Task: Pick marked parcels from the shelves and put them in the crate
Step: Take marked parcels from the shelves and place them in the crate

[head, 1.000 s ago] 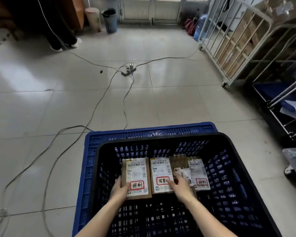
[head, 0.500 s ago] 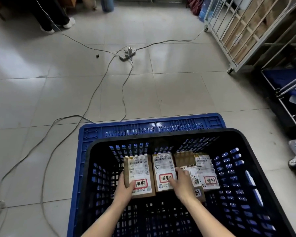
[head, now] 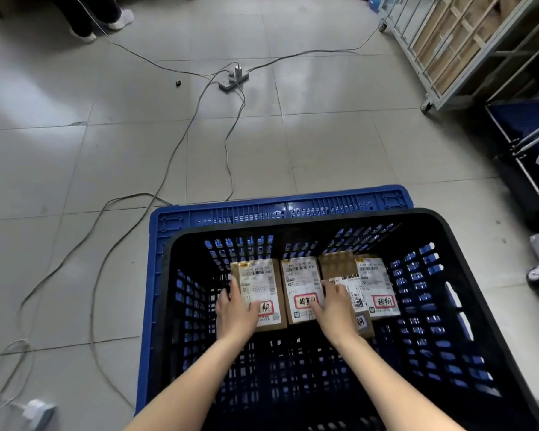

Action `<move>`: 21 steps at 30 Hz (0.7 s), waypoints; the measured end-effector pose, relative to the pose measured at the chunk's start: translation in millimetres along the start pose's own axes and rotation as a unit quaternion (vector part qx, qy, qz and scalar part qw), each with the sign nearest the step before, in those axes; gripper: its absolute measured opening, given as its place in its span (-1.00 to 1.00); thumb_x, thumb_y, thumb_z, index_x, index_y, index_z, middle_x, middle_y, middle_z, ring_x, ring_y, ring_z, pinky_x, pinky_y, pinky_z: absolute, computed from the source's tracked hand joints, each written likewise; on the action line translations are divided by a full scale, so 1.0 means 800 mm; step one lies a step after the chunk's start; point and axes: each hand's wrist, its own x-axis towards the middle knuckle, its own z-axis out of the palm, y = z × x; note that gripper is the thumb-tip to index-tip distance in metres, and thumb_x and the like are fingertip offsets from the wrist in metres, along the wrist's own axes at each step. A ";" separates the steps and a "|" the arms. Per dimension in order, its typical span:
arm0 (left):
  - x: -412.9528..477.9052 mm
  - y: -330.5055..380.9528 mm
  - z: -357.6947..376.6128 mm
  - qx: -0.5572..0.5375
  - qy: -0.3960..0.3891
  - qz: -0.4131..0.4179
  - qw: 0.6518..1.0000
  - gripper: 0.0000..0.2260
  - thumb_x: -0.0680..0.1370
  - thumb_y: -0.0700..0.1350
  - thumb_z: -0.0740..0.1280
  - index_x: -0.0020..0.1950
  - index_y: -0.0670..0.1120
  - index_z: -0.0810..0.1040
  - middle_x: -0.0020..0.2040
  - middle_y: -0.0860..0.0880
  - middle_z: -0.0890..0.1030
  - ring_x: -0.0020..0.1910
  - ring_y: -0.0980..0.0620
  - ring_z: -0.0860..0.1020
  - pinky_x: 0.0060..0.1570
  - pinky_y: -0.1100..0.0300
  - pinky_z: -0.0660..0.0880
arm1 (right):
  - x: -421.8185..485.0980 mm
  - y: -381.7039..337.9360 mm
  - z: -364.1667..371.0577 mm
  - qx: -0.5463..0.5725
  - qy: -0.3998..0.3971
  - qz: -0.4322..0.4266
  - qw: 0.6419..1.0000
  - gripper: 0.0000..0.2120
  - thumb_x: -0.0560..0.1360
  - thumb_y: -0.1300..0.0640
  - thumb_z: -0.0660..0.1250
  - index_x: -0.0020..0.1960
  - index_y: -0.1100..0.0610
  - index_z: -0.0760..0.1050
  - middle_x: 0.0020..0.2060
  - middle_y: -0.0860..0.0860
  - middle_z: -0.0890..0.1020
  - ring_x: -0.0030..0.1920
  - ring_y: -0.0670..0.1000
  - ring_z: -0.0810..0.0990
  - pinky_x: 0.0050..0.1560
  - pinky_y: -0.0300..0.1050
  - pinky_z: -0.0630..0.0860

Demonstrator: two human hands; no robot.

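Left hand (head: 235, 309): down in the crate, thumb lying over the top of the left-end parcel (head: 262, 281), fingers running down that parcel's left side, so it has it pinched by the edge.
Right hand (head: 335, 309): flat on the small parcel (head: 353, 293), fingers fairly straight and a little apart, thumb reaching onto the red mark of the second parcel (head: 299, 281).
Parcels: four in all, in a row against the black crate's far wall; the right-end parcel (head: 377, 284) sits just beyond the right fingers, and the small parcel lies partly over it.
Marks: red-boxed writing shows on each label, partly hidden under the hands.
Black crate (head: 293, 227): one, its rim and lattice walls close round both wrists.
Blue crate (head: 262, 206): one, under the black one, its edge poking out past the fingertips.
Floor beyond the fingertips: one power strip (head: 233, 77) with cables (head: 175, 150) snaking towards the left hand's side.
Right of the right hand: a wheeled metal rack (head: 448, 57), well apart.
Far left: another person's shoes (head: 119, 20).
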 end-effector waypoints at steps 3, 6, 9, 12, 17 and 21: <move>-0.017 0.012 -0.012 0.082 0.015 0.056 0.995 -0.34 0.58 0.05 0.19 0.55 0.01 -0.12 0.55 -0.15 0.00 0.53 -0.15 -0.01 0.47 -0.01 0.07 | -0.017 0.000 -0.018 -0.050 0.023 -0.050 0.997 -0.49 0.53 -0.01 0.26 0.41 0.13 0.24 0.28 0.10 0.40 0.27 0.07 0.39 0.27 -0.05 0.37; -0.034 0.021 -0.017 0.136 0.023 0.113 0.984 -0.39 0.58 0.08 0.19 0.54 -0.03 0.00 0.53 -0.14 0.10 0.51 -0.13 0.06 0.47 0.01 0.09 | -0.035 0.001 -0.038 -0.090 0.016 -0.092 0.992 -0.47 0.53 -0.03 0.25 0.42 0.13 0.22 0.35 0.09 0.37 0.35 0.08 0.33 0.33 -0.02 0.32; -0.058 0.032 -0.016 0.175 0.029 0.164 0.970 -0.40 0.57 0.09 0.20 0.52 -0.09 0.09 0.49 -0.14 0.22 0.48 -0.13 0.17 0.45 0.01 0.16 | -0.056 0.006 -0.061 -0.112 0.017 -0.114 0.987 -0.44 0.54 -0.07 0.22 0.44 0.12 0.18 0.39 0.06 0.33 0.38 0.06 0.28 0.36 -0.04 0.27; -0.089 0.042 -0.013 0.207 0.037 0.195 0.958 -0.39 0.56 0.09 0.20 0.52 -0.12 0.09 0.48 -0.13 0.24 0.46 -0.12 0.20 0.45 0.04 0.18 | -0.082 0.013 -0.085 -0.129 0.021 -0.130 0.983 -0.44 0.55 -0.08 0.21 0.45 0.13 0.17 0.39 0.05 0.32 0.38 0.05 0.28 0.36 -0.06 0.26; -0.155 0.053 -0.001 0.269 0.042 0.237 0.933 -0.42 0.58 0.12 0.16 0.51 -0.10 0.11 0.47 -0.07 0.26 0.45 -0.08 0.21 0.42 0.07 0.19 | -0.136 0.037 -0.126 -0.141 0.036 -0.152 0.978 -0.42 0.53 -0.04 0.26 0.45 0.12 0.16 0.40 0.03 0.31 0.40 0.05 0.26 0.38 -0.10 0.22; -0.214 0.062 0.010 0.329 0.044 0.266 0.905 -0.41 0.58 0.10 0.17 0.52 -0.07 0.07 0.50 -0.07 0.19 0.49 -0.08 0.12 0.47 0.05 0.12 | -0.185 0.067 -0.154 -0.165 0.054 -0.177 0.969 -0.38 0.53 -0.05 0.25 0.48 0.13 0.10 0.41 0.04 0.28 0.41 0.05 0.23 0.39 -0.09 0.20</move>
